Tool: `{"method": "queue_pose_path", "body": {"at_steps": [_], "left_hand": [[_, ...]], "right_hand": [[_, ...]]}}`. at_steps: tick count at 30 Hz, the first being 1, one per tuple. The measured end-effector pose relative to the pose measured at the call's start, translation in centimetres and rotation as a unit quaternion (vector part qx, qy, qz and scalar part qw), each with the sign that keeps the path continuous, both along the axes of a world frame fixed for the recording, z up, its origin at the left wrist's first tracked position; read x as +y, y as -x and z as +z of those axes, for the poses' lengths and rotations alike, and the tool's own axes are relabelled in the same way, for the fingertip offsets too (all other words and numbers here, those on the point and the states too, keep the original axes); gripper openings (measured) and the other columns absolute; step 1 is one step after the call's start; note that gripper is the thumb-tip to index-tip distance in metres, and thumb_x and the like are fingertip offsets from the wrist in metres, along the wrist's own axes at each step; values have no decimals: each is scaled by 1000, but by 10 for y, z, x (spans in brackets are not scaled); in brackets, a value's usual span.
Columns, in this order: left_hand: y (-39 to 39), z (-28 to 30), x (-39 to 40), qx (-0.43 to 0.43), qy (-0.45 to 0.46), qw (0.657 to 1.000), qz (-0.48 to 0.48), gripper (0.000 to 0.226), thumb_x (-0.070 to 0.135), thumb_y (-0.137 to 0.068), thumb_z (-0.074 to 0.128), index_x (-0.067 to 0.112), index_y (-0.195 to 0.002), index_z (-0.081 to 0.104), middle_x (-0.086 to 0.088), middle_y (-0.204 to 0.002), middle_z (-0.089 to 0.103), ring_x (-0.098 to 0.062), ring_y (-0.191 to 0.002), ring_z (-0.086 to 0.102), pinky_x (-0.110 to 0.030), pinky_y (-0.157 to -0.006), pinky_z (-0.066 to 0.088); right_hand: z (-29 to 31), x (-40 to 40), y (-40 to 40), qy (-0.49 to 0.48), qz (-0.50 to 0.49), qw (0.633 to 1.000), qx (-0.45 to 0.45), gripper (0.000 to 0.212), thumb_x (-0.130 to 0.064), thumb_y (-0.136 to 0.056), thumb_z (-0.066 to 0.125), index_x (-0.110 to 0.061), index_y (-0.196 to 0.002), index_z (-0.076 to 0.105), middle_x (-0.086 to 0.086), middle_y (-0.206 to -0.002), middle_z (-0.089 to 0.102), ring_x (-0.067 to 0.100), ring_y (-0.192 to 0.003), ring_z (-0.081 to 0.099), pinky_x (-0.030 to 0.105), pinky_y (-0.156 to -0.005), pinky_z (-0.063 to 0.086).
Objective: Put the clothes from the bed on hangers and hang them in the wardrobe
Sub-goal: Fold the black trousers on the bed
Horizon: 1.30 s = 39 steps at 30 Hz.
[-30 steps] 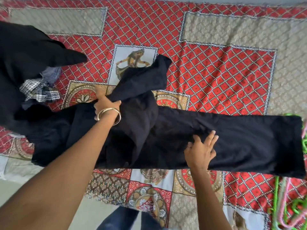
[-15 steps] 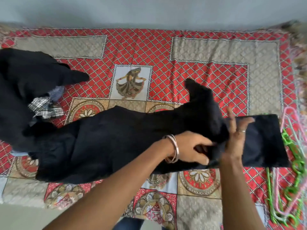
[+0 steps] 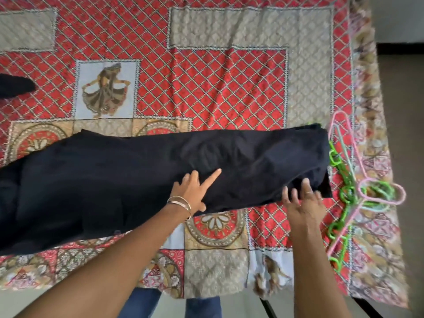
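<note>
While I look down from the head camera, I list things from nearest to farthest.

Legs: blue jeans (image 3: 202, 306) show at the bottom edge, below the bed's near side.
Left hand: I see the left hand (image 3: 192, 191) flat on the black garment (image 3: 137, 177), fingers (image 3: 212, 177) straight and spread wide, gripping nothing; bangles (image 3: 181, 203) sit on the wrist.
Right hand: the right hand (image 3: 302, 203) rests at the garment's near right corner, fingers extended and loosely apart, tips on the cloth, holding nothing.
Garment: it lies folded in a long band across the bed, from the left edge to just beside the hangers.
Hangers: green and pink hangers (image 3: 351, 191) are heaped near the bed's right edge, touching the garment's end.
Bed: a red patterned bedspread (image 3: 218, 83) covers it.
Far left: another dark cloth (image 3: 13, 87) pokes in.
</note>
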<state>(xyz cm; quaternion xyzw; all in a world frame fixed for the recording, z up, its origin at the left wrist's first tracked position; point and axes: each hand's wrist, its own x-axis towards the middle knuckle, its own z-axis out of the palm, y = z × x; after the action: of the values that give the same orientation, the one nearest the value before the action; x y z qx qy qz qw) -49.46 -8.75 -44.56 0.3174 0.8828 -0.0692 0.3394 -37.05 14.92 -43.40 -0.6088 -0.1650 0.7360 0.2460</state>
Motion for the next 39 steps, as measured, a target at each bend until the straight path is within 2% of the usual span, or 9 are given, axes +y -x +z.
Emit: {"method": "queue_pose_path", "body": {"at_steps": [4,8,13,18,21,23,28,33,39], "left_hand": [[-9,-8,13,84,13,995,-57,138,43,-59,84,44,-142,-26,-14,-155,-1,-39,-142,8,-59,-105,26],[3,-6,30,18,24,996,-79,151,38,-52,90,45,-136,-35,-3,-144,-47,-41,-137,-31,-73,-106,8],[16,-4,59,-63,-6,997,36,116,66,-70,67,60,-129,-33,8,-152,-28,-41,-141,-16,-79,-97,18],[13,-4,88,-20,-2,993,115,96,62,-82,56,64,-129,-28,2,-152,-8,-42,-139,-3,-80,-91,25],[8,-8,94,-29,29,993,108,119,64,-69,69,59,-129,-33,-2,-151,-16,-46,-139,-10,-82,-92,22],[3,-11,93,-30,35,994,95,129,66,-63,73,56,-129,-37,-3,-151,-24,-48,-138,-18,-82,-92,19],[-15,-15,83,-6,49,998,28,135,73,-56,70,46,-136,-35,-12,-144,-46,-51,-130,-36,-83,-91,4],[-39,-20,73,141,-88,973,-160,105,63,-49,81,17,-138,47,-13,-126,55,-33,-113,53,-62,-85,44],[-48,-33,93,99,-194,967,-129,54,19,-48,88,11,-100,72,-1,-64,66,-22,-56,63,-28,-52,51]], "right_hand": [[9,21,24,39,105,993,30,12,-14,-88,64,-12,-100,61,8,-92,58,18,-85,62,26,-66,52],[8,51,37,5,151,988,-10,41,-15,-70,80,-23,-99,51,-6,-57,49,6,-45,41,20,-43,35],[18,76,24,-145,204,960,-125,17,-13,-88,68,-23,-80,56,-4,-83,62,9,-74,57,27,-63,49],[29,95,6,-314,398,807,-302,14,-20,-90,66,-7,-84,66,4,-76,59,31,-86,59,47,-84,49],[32,100,1,-298,527,672,-426,52,-44,-90,62,1,-115,63,32,-133,40,47,-130,29,55,-109,24],[32,110,-2,-248,587,638,-432,62,-57,-86,60,-9,-124,61,23,-152,17,46,-140,8,62,-111,13],[31,143,-13,-285,513,593,-552,75,-68,-89,40,-3,-106,71,26,-133,46,44,-128,33,59,-104,26],[41,129,-1,-485,431,616,-447,27,-27,-93,60,-3,-101,69,20,-108,60,38,-109,49,42,-95,35],[8,53,40,-632,555,503,-198,24,-10,-88,53,0,-105,66,19,-115,62,38,-105,53,35,-93,38]]}}
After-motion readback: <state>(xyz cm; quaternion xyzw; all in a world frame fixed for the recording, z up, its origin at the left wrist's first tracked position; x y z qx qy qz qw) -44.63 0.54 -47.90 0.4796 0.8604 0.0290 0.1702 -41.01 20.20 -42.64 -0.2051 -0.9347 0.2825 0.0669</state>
